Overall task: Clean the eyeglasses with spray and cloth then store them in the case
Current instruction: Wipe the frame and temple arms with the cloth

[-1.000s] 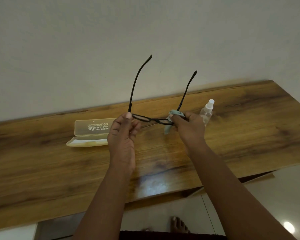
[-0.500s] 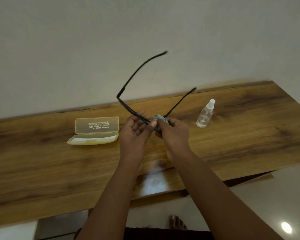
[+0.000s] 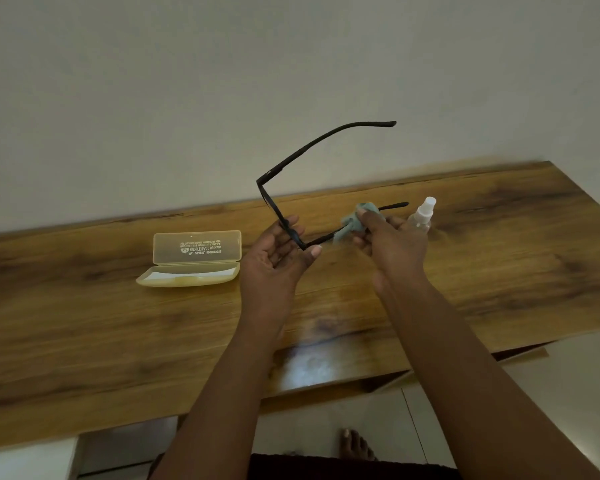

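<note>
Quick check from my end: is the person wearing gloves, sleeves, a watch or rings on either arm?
No. Both forearms are bare up to the frame edge, with no sleeves, gloves, watch or bracelet. The left hand and right hand show no rings on the visible fingers. The nails are short and unpainted.

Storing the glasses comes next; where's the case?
The open case lies on the wooden table, left of the left hand in the head view.
</note>
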